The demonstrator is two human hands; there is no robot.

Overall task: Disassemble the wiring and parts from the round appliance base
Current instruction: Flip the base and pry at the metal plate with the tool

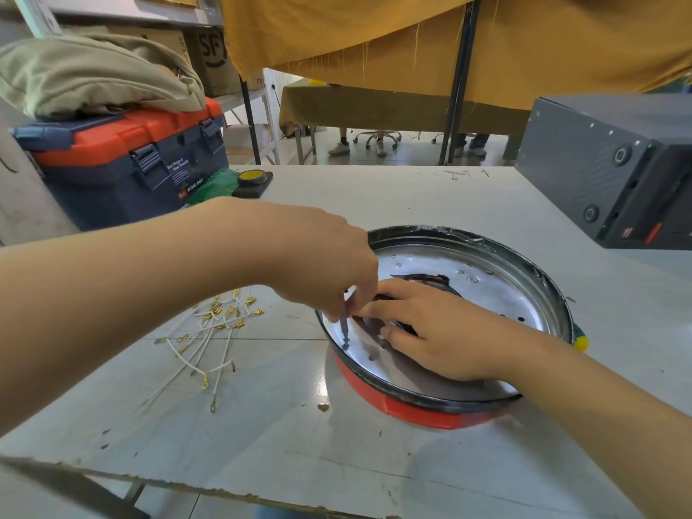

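1. Loose white wires point(209, 342) with gold terminals lie on the table point(374, 196) left of the base, seemingly already removed.
2. Left hand point(325, 267) pinches a thin screwdriver point(344, 333), tip on the plate.
3. Right hand point(438, 331) rests flat, fingers relaxed, inside the round appliance base point(430, 408) near the front edge; fasteners likely remain.

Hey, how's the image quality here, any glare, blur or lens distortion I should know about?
Head view: wide-angle bending curves the table edges and the toolbox; window glare shines on the tabletop beside the round base; the metal plate reflects brightly; the left hand and right hand look slightly soft.
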